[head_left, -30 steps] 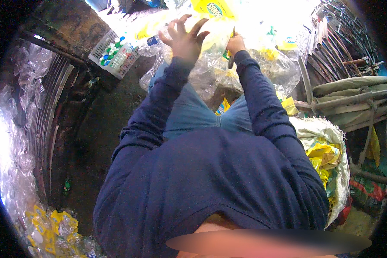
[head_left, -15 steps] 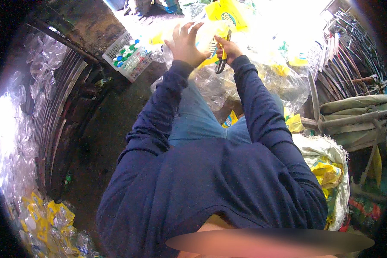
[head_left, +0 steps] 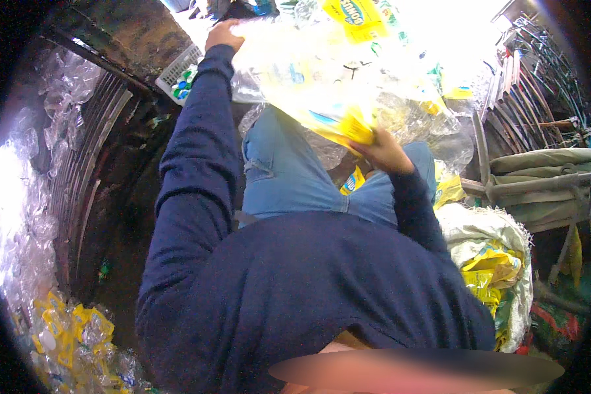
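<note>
My left hand [head_left: 223, 36] is stretched out to the far left, its fingers closed at the edge of a clear plastic bottle [head_left: 246, 88] that glare washes out. Nearer to me, above my right knee, my right hand [head_left: 386, 152] grips one end of a yellow plastic label [head_left: 351, 126]. That label slants up and left toward the bottle, and glare hides where the two meet. Of the yellow-and-black utility knife seen earlier nothing shows; whether it is in my right hand is hidden.
A white crate [head_left: 167, 82] of coloured caps stands left, partly behind my left sleeve. Clear bottles [head_left: 453, 144] lie ahead. A white sack [head_left: 519, 240] with yellow labels [head_left: 496, 262] sits on my right. Bottles [head_left: 65, 85] and yellow scraps [head_left: 79, 328] line the left. Metal strips [head_left: 519, 98] stack far right.
My hands have moved apart: the left out to the far left, the right down toward my knee, pulling the yellow label. The utility knife has gone out of sight.
</note>
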Demonstrator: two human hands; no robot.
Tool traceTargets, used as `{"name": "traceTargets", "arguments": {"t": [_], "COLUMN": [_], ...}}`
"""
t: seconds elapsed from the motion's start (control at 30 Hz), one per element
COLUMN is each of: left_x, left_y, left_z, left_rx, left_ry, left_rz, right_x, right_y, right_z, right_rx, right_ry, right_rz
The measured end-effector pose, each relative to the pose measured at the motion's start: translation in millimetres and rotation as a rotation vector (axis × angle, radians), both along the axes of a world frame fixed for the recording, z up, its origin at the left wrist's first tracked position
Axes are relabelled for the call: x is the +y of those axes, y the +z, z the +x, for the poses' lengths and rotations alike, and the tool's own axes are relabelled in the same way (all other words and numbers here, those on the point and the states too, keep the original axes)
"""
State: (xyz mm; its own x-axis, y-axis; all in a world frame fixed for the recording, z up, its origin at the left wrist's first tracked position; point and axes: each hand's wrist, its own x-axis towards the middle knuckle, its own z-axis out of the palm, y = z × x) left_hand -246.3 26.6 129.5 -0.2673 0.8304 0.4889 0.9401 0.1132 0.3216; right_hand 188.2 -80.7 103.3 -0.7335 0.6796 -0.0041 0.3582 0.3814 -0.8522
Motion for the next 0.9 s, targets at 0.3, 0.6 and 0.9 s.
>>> {"name": "traceTargets", "arguments": {"t": [0.3, 0.6, 0.9], "left_x": [-2, -77, -126], "left_y": [-71, 16, -2], "left_z": [118, 299, 333], "left_rx": [-1.545, -0.739, 0.046], "left_ry": [-0.569, -0.751, -0.589], "left_rz": [-0.864, 0.136, -0.001], "right_x": [-42, -34, -30], "right_y": [53, 120, 154], "right_z": [240, 125, 106], "right_rx": [0.927, 1.070, 1.184], "right_ry": [-1.203, -0.723, -0.619], "right_rz": [0.077, -0.090, -0.031]}}
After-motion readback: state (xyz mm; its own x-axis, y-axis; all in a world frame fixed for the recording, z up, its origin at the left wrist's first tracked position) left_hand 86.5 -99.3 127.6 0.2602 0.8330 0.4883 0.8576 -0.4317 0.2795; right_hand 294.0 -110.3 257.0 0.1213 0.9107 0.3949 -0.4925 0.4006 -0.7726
